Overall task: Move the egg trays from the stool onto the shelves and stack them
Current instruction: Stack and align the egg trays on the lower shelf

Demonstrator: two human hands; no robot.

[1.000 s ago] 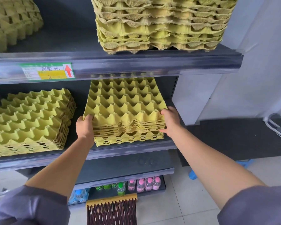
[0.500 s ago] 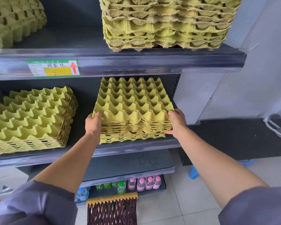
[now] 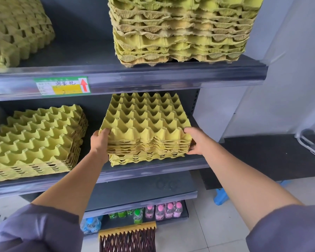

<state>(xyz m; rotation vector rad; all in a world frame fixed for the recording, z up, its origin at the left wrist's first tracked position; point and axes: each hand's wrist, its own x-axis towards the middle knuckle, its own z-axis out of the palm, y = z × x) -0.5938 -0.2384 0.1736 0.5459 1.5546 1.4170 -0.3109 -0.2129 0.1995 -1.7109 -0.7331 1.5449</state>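
open gap between neighbouring tray stack point(image 3: 36, 140) and held stack point(image 3: 147, 131) — upper shelf point(image 3: 153, 77) low overhead

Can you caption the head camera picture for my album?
Left hand and right hand grip a stack of yellow moulded-pulp egg trays on the grey metal shelf.

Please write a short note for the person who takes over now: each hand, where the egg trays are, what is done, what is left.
Hands: left hand and right hand each grip a side of the tray batch, set on lower trays on the middle shelf.
Done: left stack on the same shelf, top stack above.
Left: align, release, check the blue stool, mostly hidden.
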